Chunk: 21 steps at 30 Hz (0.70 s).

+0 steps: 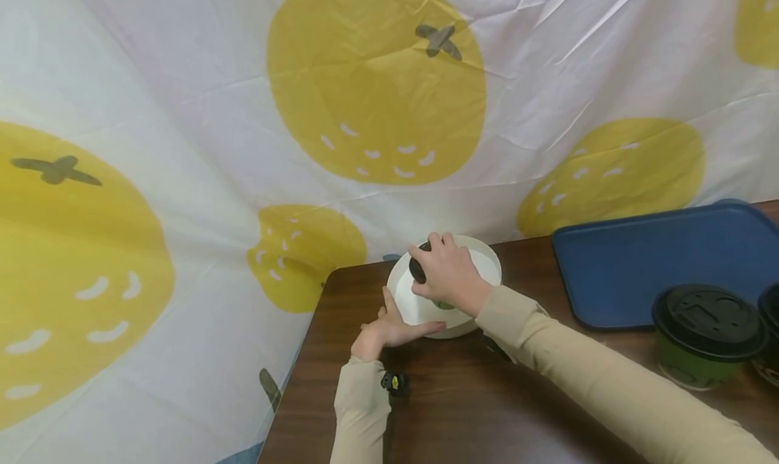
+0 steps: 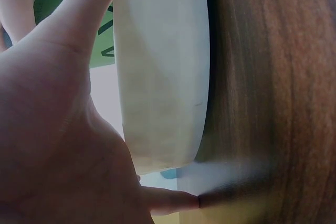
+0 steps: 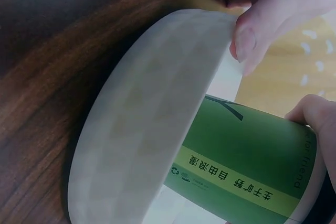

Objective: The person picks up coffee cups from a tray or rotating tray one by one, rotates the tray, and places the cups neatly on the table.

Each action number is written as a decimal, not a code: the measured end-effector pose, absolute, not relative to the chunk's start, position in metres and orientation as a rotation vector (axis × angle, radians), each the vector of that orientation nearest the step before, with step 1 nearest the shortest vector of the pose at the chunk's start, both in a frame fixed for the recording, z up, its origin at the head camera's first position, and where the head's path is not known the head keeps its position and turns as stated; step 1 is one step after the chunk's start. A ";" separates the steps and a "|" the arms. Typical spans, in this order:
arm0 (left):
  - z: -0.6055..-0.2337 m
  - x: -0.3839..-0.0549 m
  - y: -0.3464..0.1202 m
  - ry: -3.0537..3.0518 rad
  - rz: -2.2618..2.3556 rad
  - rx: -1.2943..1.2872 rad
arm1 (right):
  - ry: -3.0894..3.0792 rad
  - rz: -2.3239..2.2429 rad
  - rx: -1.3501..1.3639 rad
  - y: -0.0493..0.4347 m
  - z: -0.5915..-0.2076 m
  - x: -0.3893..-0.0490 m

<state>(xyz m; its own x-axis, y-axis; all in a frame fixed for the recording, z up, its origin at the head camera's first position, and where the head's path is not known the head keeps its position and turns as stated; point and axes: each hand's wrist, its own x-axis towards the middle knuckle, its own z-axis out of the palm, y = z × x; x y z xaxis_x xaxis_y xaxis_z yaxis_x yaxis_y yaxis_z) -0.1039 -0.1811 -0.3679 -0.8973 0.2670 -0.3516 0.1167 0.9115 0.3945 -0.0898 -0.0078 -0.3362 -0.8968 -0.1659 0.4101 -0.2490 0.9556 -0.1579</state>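
A green paper cup (image 3: 241,156) with a dark lid (image 1: 417,269) is inside a white round tray (image 1: 404,308) with a raised wall. My right hand (image 1: 450,274) grips the cup from above, near its lidded end. The tray's wall hides the cup's base in the right wrist view. My left hand (image 1: 389,327) rests at the near left of the tray, thumb and forefinger spread along its rim. In the left wrist view, the left thumb (image 2: 79,14) lies straight against the rim, and another finger points out past the wall.
A blue rectangular tray (image 1: 657,261) lies on the brown table (image 1: 450,410) at the right. In front of it stands another green cup (image 1: 700,356) with a black lid, and part of one more (image 1: 771,315) shows at the frame edge. A fruit-patterned cloth (image 1: 213,112) hangs behind.
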 end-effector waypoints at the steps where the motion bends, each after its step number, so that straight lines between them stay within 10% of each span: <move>1: -0.368 -0.104 -0.181 2.670 0.508 0.279 | -2.707 0.294 0.301 -0.008 -0.336 -0.089; 21: -0.367 -0.106 -0.181 2.671 0.479 0.293 | -2.714 0.330 0.311 -0.005 -0.335 -0.081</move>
<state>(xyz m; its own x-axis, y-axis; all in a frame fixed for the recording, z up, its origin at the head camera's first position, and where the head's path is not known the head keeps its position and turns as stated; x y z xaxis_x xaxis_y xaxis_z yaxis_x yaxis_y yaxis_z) -0.1064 -0.1809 -0.3675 -0.8943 0.2713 -0.3558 0.1307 0.9189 0.3721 -0.0810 -0.0048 -0.3354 -0.9002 -0.1690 0.4015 -0.2603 0.9477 -0.1848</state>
